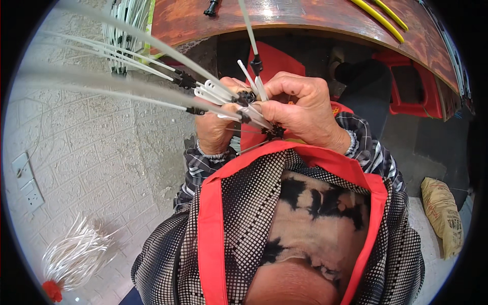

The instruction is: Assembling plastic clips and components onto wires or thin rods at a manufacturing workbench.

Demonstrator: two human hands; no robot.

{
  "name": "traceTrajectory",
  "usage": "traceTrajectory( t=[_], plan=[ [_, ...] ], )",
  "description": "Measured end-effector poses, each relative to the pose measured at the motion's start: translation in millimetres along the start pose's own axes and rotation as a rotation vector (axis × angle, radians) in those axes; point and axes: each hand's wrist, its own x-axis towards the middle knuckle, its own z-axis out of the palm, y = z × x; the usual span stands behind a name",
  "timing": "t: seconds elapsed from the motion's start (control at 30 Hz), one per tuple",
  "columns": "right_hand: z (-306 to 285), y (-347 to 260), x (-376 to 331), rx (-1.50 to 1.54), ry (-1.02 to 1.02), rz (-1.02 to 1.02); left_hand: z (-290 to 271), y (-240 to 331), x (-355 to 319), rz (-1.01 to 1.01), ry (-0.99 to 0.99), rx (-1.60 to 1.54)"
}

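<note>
Both of my hands are at work in front of my chest on an umbrella-like frame of long pale rods with black plastic joints. My left hand is closed round the bunched white rod ends, its fingers partly hidden behind them. With thumb and forefinger, my right hand pinches a flat white strip whose black joint sits just above. One rod rises from there toward the table; the others fan out to the left. A black hub lies under my right thumb.
A brown wooden table curves across the top, with yellow-handled tools on it. More bundled rods stand at upper left. A red stool is under the table, a sack at right, and a bundle of white strips at lower left.
</note>
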Motion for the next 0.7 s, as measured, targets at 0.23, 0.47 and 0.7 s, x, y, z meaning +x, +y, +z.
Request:
traceTrajectory(
  t=[0.23,0.47,0.7],
  plan=[
    [-3.7,4.4,2.9,0.056,-0.089,-0.020,2.3,3.4,2.4,0.036,-0.049,0.019],
    [-5.6,2.7,7.0,0.156,-0.168,0.122,-0.2,0.0,0.7,0.087,-0.058,-0.059],
    [-6.1,0.3,16.6,0.201,-0.257,0.260,-11.8,7.6,-1.1,0.002,-0.095,0.002]
  ],
)
